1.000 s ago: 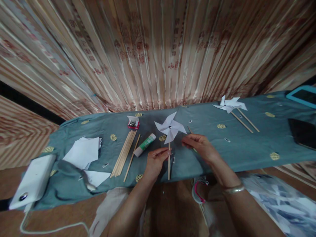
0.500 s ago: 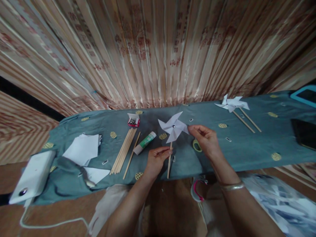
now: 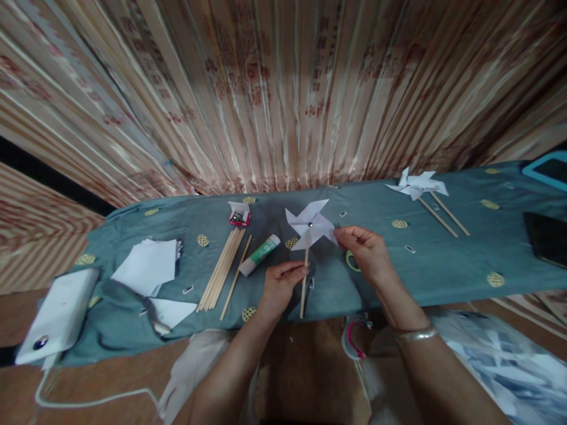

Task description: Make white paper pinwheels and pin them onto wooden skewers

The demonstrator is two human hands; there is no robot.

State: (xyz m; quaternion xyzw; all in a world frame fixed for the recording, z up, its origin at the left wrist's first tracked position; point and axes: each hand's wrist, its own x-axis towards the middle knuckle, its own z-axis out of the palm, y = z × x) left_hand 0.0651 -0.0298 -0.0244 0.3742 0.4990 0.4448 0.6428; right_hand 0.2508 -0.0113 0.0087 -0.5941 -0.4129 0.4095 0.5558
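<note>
A white paper pinwheel (image 3: 310, 225) with a metal pin at its centre stands on a wooden stick (image 3: 303, 286) over the blue-grey cloth (image 3: 443, 260). My left hand (image 3: 281, 284) pinches the stick just below the paper wheel. My right hand (image 3: 367, 252) is at the wheel's right blade, fingertips touching its tip. To the left lie a green-and-white glue stick (image 3: 259, 255) and a bundle of wooden sticks (image 3: 221, 269). A small red box of pins (image 3: 239, 216) sits behind them.
Two finished pinwheels (image 3: 419, 185) on sticks lie at the back right. White paper squares (image 3: 148, 267) and a white power bank (image 3: 57, 316) with cable are at the left. A dark tablet (image 3: 546, 238) and a teal-edged device (image 3: 547, 170) sit far right. A striped curtain hangs behind.
My right hand rose from beside the stick to the pinwheel's right blade and now touches its tip. The pinwheel shifted slightly right. My left hand kept its hold on the stick.
</note>
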